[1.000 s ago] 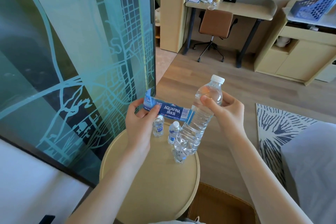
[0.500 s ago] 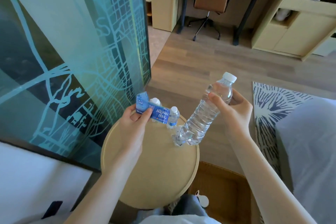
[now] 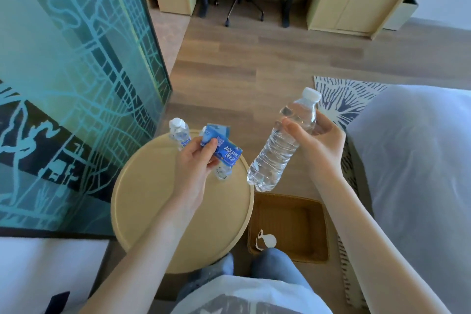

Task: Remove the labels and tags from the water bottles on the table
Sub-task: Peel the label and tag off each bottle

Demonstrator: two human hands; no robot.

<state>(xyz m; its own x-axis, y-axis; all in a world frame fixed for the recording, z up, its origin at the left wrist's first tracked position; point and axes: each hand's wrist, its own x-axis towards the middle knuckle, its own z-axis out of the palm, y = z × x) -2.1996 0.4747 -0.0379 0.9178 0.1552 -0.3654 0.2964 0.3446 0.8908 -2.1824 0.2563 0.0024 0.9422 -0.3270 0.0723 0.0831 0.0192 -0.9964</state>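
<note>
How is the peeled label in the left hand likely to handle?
The Aquafina label is probably floppy: it bends and folds where the left hand pinches it. Likely very light, a thin strip, so it may flutter when dropped.

Two small clear plastic bottles (image 3: 179, 134) stand at the far edge of the round beige wooden table (image 3: 142, 211), a blue printed label (image 3: 225, 153) above them. Right of the table: a large clear plastic bottle (image 3: 277, 150) aloft, a brown woven basket (image 3: 288, 222) on the floor.

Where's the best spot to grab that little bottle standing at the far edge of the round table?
Probably by the shoulder of the small bottle just under its white cap, from above: it stands upright at the far rim of the table, and that leaves its blue label uncovered.
</note>
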